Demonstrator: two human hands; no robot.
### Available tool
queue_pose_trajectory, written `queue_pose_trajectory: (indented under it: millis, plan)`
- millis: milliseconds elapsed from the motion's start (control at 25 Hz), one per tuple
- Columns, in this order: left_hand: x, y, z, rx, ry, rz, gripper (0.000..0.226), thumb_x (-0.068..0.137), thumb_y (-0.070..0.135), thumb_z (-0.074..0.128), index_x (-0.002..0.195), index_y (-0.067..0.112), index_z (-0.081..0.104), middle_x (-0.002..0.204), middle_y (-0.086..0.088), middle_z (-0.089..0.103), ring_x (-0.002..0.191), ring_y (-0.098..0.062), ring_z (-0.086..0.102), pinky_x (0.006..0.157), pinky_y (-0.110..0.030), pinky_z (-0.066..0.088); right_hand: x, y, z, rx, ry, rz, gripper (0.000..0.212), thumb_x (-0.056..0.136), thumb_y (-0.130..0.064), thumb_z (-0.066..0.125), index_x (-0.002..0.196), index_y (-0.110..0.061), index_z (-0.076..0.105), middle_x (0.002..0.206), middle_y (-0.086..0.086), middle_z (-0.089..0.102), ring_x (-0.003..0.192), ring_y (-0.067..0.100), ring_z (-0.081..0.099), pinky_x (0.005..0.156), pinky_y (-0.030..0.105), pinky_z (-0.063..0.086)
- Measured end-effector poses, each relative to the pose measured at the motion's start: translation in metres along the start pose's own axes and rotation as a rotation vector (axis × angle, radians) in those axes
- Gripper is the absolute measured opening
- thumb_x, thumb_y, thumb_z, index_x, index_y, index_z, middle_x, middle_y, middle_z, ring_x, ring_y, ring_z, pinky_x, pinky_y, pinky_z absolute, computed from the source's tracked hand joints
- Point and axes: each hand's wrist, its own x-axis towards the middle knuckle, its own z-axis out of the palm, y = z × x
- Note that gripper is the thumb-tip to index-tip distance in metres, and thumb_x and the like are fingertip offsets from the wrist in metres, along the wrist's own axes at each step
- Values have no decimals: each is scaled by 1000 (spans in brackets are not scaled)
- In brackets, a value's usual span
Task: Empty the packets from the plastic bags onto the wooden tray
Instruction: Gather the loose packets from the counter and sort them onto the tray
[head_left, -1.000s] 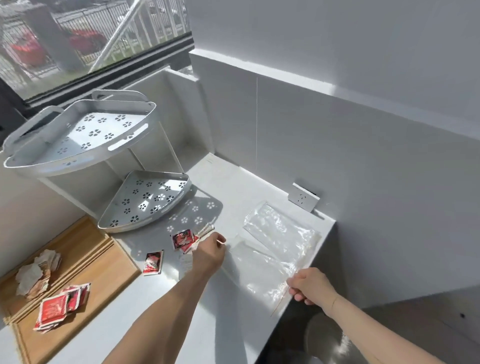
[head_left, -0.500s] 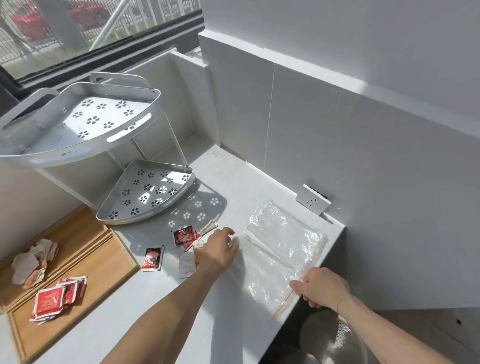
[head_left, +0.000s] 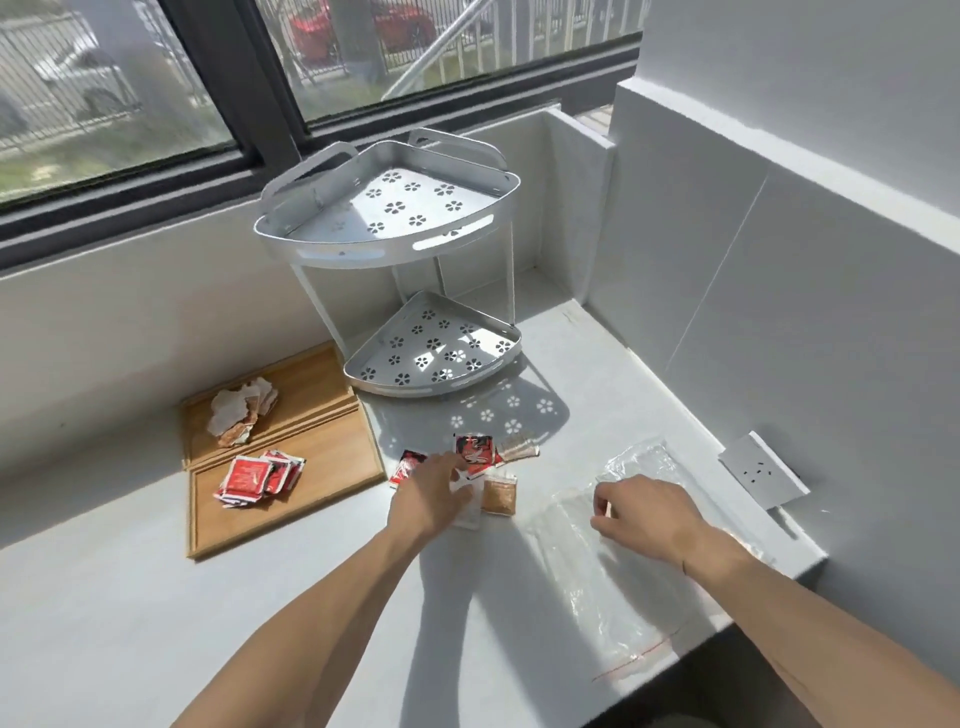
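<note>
A wooden tray lies at the left on the white counter, with a heap of pale packets at its back and a pile of red packets at its front. Loose packets lie on the counter beside it: red ones, a brown one and a pale one. My left hand rests flat over these, fingers spread, touching a red packet and a white one. Clear plastic bags lie flat to the right. My right hand hovers over them, fingers curled, holding nothing visible.
A white two-tier corner shelf with flower-shaped holes stands behind the packets. A wall socket sits at the right, by the counter's edge. A window runs along the back wall. The counter drops off at the front right.
The camera has swung left and up. My left hand moved left from the bag onto the loose packets. My right hand let go of the bag's edge and came up over the bags.
</note>
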Motion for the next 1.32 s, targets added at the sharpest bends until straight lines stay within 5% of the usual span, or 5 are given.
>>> queue_pose_trajectory:
  millis: [280, 640, 1000, 1160, 1320]
  plan:
    - [-22, -53, -35, 29, -21, -276, 38, 81, 37, 65, 117, 25, 62, 114, 1, 65, 104, -20, 62, 83, -33, 50, 76, -60, -9, -135, 104, -304, 30, 86, -38, 56, 116, -33, 61, 115, -7, 68, 111, 19, 60, 83, 34, 46]
    - [7, -56, -27, 116, 31, -331, 44, 83, 39, 63, 122, 19, 58, 115, -7, 60, 102, -28, 60, 79, -39, 53, 102, -84, 12, -227, 133, -559, 47, 90, -24, 63, 134, -36, 52, 132, -2, 54, 123, 25, 47, 93, 37, 41]
    - [35, -52, -12, 235, 15, -372, 41, 81, 36, 65, 113, 12, 53, 110, -10, 60, 97, -31, 61, 70, -38, 51, 103, -86, 14, -152, 85, -492, 25, 90, -25, 59, 115, -26, 60, 118, 0, 55, 107, 27, 54, 78, 37, 49]
    - [36, -51, -11, 134, 42, -423, 54, 74, 32, 75, 116, 15, 46, 112, -10, 51, 97, -31, 58, 65, -39, 49, 103, -84, 18, -86, -38, -451, 47, 86, -23, 64, 131, -31, 50, 127, -1, 50, 108, 27, 58, 76, 38, 53]
    - [30, -51, -10, 164, 98, -383, 51, 71, 28, 77, 108, 16, 46, 108, -8, 50, 95, -29, 52, 61, -37, 45, 106, -87, 21, -119, -36, -393, 28, 84, -24, 60, 111, -27, 55, 116, -1, 51, 97, 24, 58, 64, 32, 44]
